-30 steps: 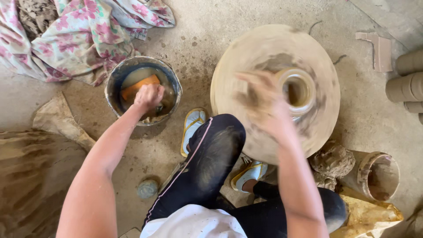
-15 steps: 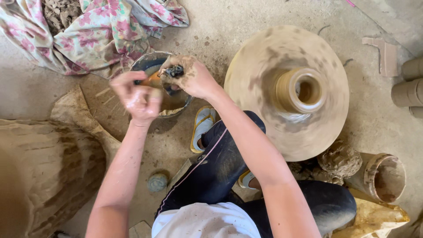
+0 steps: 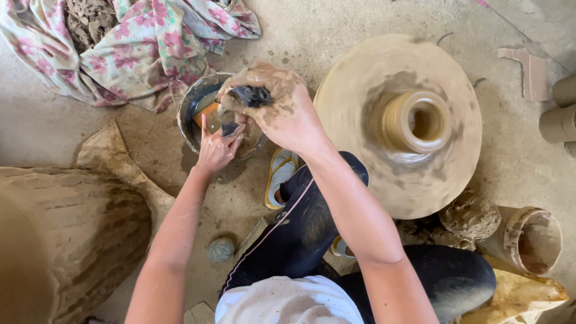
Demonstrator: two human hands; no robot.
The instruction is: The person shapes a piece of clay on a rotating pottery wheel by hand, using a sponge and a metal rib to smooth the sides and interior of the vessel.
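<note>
Two clay-smeared hands over a water bowl, beside a potter's wheel carrying a small pot.

From the left: the left hand (image 3: 217,147) lies open, fingers spread, over the near rim of the dark round bowl (image 3: 187,123), which sits on the floor below a flowered cloth (image 3: 138,48). Just above it, the right hand (image 3: 273,105) is curled tight around a dark wet sponge (image 3: 249,96), held over the bowl. Further right, the clay pot (image 3: 417,123) stands upright at the centre of the muddy wheel (image 3: 360,90), open-mouthed, pale brown and slick.
</note>
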